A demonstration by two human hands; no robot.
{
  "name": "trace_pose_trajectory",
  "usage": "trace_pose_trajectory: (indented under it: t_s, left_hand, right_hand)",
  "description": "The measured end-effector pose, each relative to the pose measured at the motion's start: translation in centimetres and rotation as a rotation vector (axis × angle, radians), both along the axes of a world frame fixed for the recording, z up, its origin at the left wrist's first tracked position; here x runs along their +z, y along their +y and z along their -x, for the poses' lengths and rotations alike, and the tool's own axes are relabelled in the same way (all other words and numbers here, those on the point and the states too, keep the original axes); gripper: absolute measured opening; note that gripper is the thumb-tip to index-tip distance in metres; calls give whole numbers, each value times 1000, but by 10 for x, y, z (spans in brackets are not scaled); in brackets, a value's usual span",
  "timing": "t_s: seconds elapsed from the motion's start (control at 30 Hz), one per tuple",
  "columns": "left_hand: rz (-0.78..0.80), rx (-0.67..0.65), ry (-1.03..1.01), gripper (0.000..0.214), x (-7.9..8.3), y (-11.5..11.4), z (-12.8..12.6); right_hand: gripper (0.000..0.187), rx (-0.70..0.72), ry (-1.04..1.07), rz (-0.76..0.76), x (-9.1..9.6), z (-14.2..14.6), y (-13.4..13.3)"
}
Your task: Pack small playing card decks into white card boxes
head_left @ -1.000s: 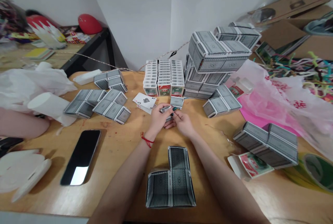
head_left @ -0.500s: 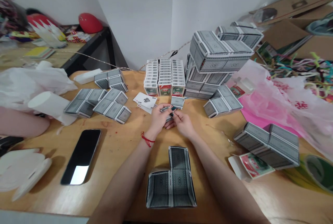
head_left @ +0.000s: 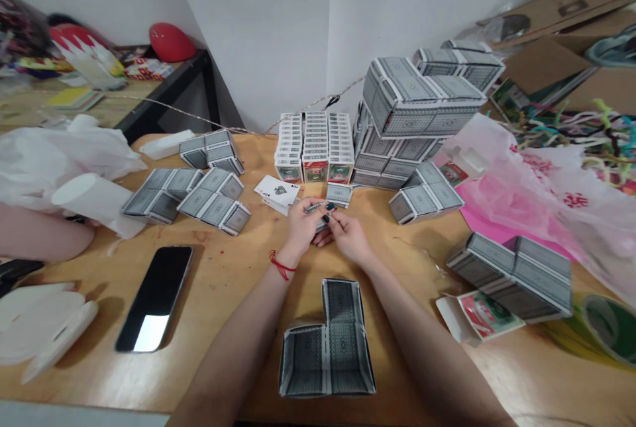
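Near the middle of the wooden table, my left hand (head_left: 301, 222) is closed around a patterned playing card (head_left: 322, 226), which is mostly covered by fingers. My right hand (head_left: 348, 234) pinches the same card from the other side, its fingertips meeting my left thumb. Just beyond my fingers lies another playing card (head_left: 338, 194), back side up. To the left of my hands rest loose face-up cards (head_left: 279, 191) with an ace of spades on top. An L-shaped block made of folded cards (head_left: 328, 347) sits between my forearms.
Boxed card decks (head_left: 315, 149) stand in rows against the wall, beside a tall stack of card blocks (head_left: 422, 109). More card blocks (head_left: 214, 200) sit at left. A phone (head_left: 155, 298) lies front left. An opened card box (head_left: 487, 314) and yellow tape roll (head_left: 593, 328) are at right.
My hands stay in nearly the same place, with only a slight shift of the fingers on the card. Nothing else on the table has visibly moved.
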State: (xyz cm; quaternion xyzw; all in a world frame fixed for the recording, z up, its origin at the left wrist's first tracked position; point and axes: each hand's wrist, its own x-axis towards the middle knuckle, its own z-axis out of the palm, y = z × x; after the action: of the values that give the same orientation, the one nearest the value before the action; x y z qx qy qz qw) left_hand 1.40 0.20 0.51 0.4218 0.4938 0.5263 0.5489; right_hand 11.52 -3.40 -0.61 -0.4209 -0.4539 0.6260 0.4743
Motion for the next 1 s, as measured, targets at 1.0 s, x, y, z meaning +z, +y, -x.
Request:
trace_pose_trajectory:
  t_s: [1.0]
  left_hand:
    - [-617, 11, 555, 10, 0, -6, 4]
  right_hand:
    - [22, -470, -387, -252, 0, -13, 3]
